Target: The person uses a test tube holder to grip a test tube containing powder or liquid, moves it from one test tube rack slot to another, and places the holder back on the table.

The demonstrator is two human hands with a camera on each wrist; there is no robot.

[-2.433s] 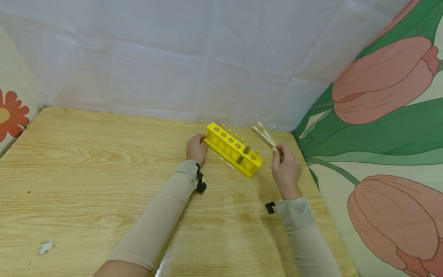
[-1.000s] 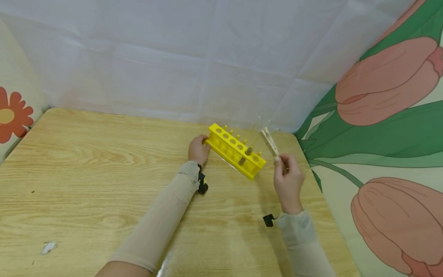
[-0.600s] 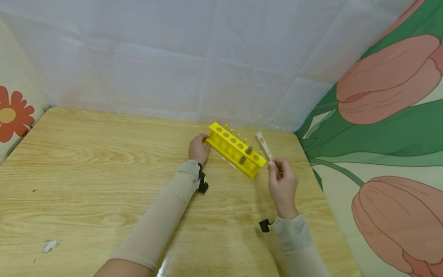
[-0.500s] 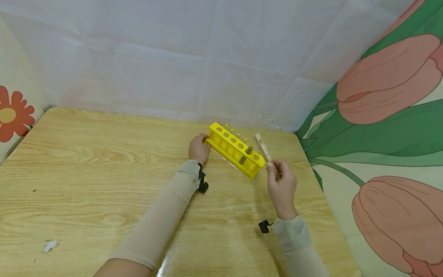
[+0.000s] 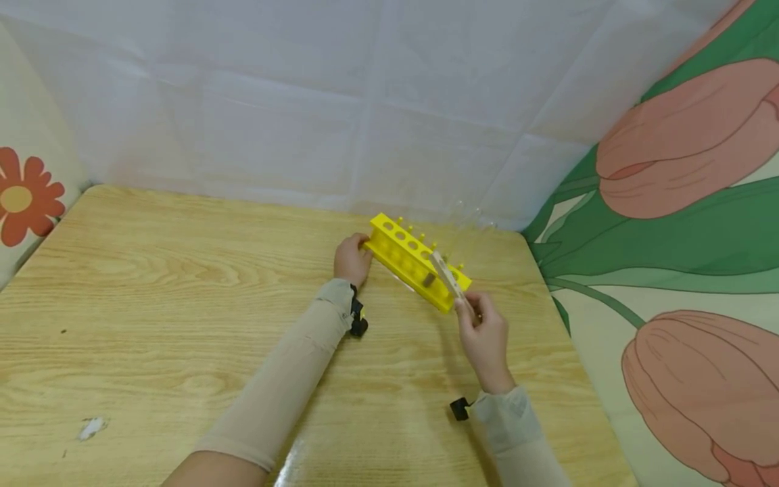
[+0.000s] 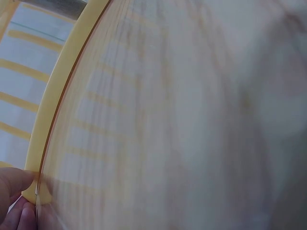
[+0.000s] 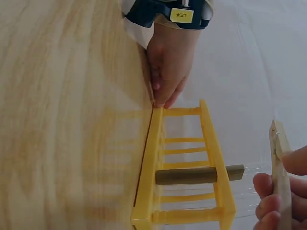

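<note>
A yellow test tube rack (image 5: 404,253) stands slantwise near the back of the table. My left hand (image 5: 351,260) grips its left end, thumb and fingers (image 6: 14,179) pinching the base edge. One hole holds a clear tube with a grey-brown filling (image 7: 192,176); its upper part is hard to make out. My right hand (image 5: 485,335) pinches a wooden test tube clamp (image 5: 449,279) by its near end. The clamp's tip overlaps the rack's top in the head view, but in the right wrist view a gap separates the clamp from the filled part.
Faint clear glass tubes (image 5: 473,218) show behind the rack's right end, close to the white cloth backdrop (image 5: 274,101). A flower-printed cloth (image 5: 688,270) borders the table (image 5: 182,304) on the right. A white worn patch (image 5: 92,428) marks the wood at front left.
My right hand has moved left and toward me, bringing the clamp over the rack's right part. The clamp's spread arms now appear edge-on. My left hand keeps its grip.
</note>
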